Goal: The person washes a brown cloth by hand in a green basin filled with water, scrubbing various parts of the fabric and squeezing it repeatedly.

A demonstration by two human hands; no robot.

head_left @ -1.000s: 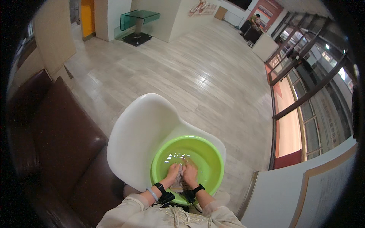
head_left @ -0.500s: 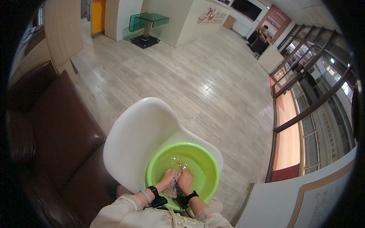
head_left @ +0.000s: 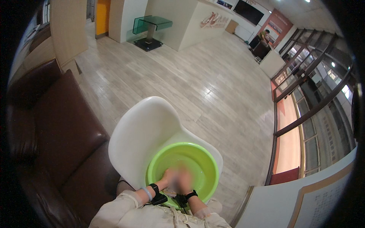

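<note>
A lime-green plastic basin (head_left: pixel 153 157) with shallow water rests on the seat of a white moulded chair (head_left: pixel 138 123). Inside it, my left hand (head_left: pixel 167 177) and my right hand (head_left: pixel 184 180) are close together, both closed on a wet greyish cloth (head_left: pixel 171 192) bunched between them. Blur smears the fingers, so their exact grip does not show. Part of the cloth hangs toward the near side of the basin. Both wrists wear black straps, and a pale bracelet circles my left forearm.
A brown leather sofa (head_left: pixel 68 125) stands close on the left. Farther off are a glass side table (head_left: pixel 152 23) and a white counter (head_left: pixel 197 32). Dark-framed glass doors (head_left: pixel 310 106) run along the right. A person (head_left: pixel 263 36) is at the far end.
My hands and the cloth stay together in the basin, now smeared where they were sharp before. The room has shifted slightly down and rightward in view.
</note>
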